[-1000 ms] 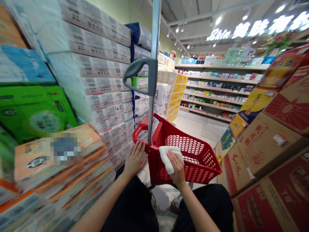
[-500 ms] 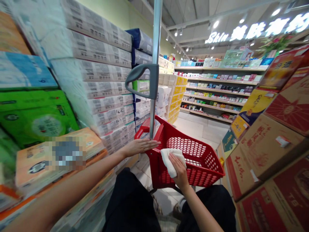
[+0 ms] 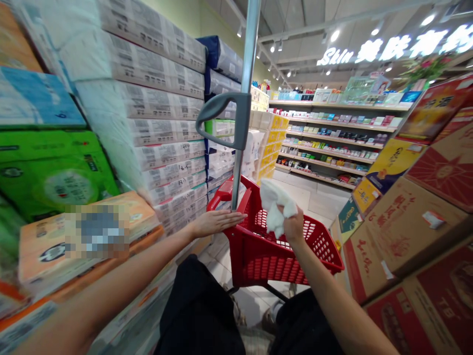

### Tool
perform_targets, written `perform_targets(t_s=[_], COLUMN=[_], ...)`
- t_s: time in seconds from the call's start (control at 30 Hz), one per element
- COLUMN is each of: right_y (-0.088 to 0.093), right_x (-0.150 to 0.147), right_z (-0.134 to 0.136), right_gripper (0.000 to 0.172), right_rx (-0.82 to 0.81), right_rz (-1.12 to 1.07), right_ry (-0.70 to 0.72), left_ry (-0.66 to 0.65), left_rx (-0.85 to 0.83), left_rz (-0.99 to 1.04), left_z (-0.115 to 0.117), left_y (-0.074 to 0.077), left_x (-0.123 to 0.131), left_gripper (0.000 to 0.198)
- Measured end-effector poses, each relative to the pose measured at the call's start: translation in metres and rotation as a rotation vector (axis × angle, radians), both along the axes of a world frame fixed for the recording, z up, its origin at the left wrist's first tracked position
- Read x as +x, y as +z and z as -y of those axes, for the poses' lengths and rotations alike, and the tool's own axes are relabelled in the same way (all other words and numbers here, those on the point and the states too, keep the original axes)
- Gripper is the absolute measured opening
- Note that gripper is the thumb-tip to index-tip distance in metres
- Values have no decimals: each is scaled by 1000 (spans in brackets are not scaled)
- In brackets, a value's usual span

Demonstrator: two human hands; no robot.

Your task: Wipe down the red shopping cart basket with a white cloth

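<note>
While a tiled floor (image 3: 291, 193) runs off between stacked tissue packs (image 3: 148, 113) and cartons (image 3: 402, 236) toward lit store shelves (image 3: 325, 148), the left hand (image 3: 218, 223) lies flat, fingers extended, on the rim of a red shopping basket (image 3: 258, 268). The right hand (image 3: 293, 227) closes around a bunched white cloth (image 3: 275, 207), held just above the basket. Compared with the earlier frame, that cloth has lifted off the basket's wall, where it was pressed.
</note>
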State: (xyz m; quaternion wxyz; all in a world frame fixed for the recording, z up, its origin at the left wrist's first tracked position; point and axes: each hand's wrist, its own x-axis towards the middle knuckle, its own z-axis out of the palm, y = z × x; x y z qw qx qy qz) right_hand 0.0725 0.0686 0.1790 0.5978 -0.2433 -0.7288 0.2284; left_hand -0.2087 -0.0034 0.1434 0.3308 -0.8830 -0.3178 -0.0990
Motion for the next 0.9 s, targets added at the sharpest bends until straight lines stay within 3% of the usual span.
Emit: perform_targets(t_s=[0.07,0.17,0.27,0.37,0.53,0.63,0.7,0.77,0.9], right_y=[55,125,156,140,65,41,47,65,103], right_x=[-14,-38,-56,-62,-52,-45,-43,-44,-56], right_z=[-3,-3,-10,-23,-27,-25,-28,-34,-43], right_gripper=[42,44,45,47,48,45,45,45,38], right_rx=[274,752,974,997,973,969,993,1013,963], right_rz=[40,407,648,709,772,837,901,943,828], right_ry=[-14,54,94,103,293,383,429,408,175], left_ry=[46,134,153,144,102,11,-148,-176,81], left_rx=[-59,-118,-119,-159,-420,-505,-557,-488,-293], left_rz=[-12,-69,-116,-151,19,42,40,130,267], left_z=[0,1,1,0,6,20,30,38,35], left_y=[0,-1,-1,-1,4,15,32,62,144], left_x=[1,1,1,0,4,9,12,13,17], left_gripper=[75,77,74,73,67,62,52,50,55])
